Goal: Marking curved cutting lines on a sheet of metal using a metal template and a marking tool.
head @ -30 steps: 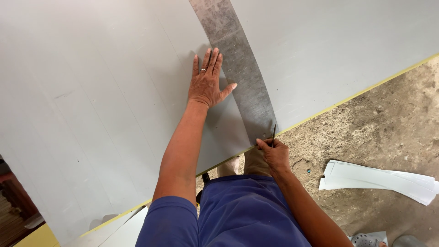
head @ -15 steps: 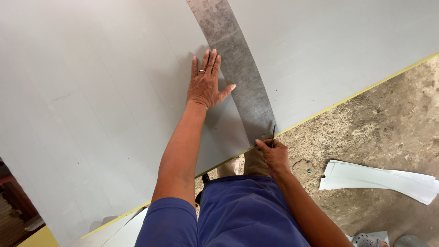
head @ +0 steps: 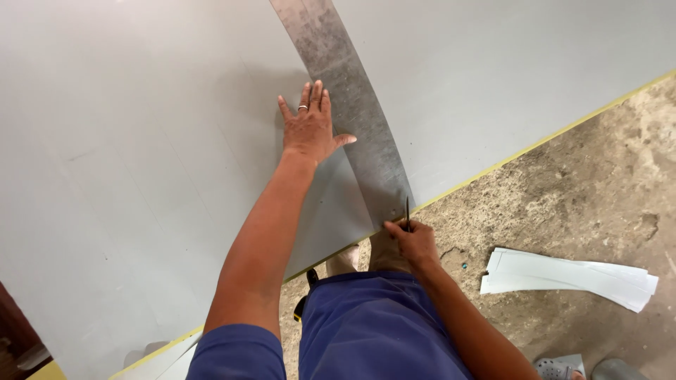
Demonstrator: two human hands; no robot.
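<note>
Left hand (head: 312, 129) spread flat, fingers open, gripping nothing — pressed across the edge of the long metal straightedge (head: 352, 112) to pin it on the grey sheet (head: 141, 141). Right hand (head: 414, 241) clenched around a thin blade (head: 407, 211) (held upright) at the strip's near end, beside the sheet's yellow edge (head: 493, 169). Left arm extended, right elbow tucked.

Left hand (head: 310, 128): flat, fingers spread, pressing grey sheet (head: 141, 155) beside metal straightedge (head: 352, 112).
Right hand (head: 415, 241): gripping thin blade (head: 407, 212) at straightedge's near end.
Floor: white offcut strips (head: 570, 277) lying right.
</note>
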